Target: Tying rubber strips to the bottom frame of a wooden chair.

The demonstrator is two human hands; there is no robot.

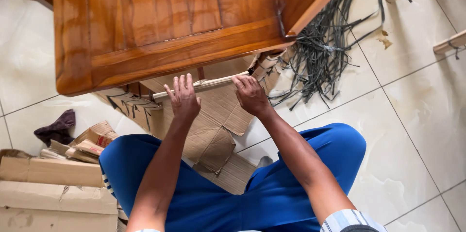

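Both hands are up at a pale wooden rail (204, 85) that runs level under the edge of the polished brown wooden table (160, 23). The left hand (183, 97) lies over the rail with its fingers stretched out nearly flat, pressing on it rather than closing round it. The right hand (250, 95) sits just along the same rail toward its right end, fingers curled over the wood in a loose hold. The rail passes straight between the two hands, touching both, and its far ends are wrapped in cardboard bound with dark strapping (128, 104).

Below the hands, flattened cardboard (216, 130) is spread on the floor between the person's knees, which are in bright blue trousers (272, 188). The floor is glossy cream tile (417, 115) with thin dark joints. To the right of the table lies a tangled heap of dark plastic straps (323, 47). At the left there are cardboard boxes (53, 188) stacked flat, some torn packaging and a dark purple cloth (59, 127).
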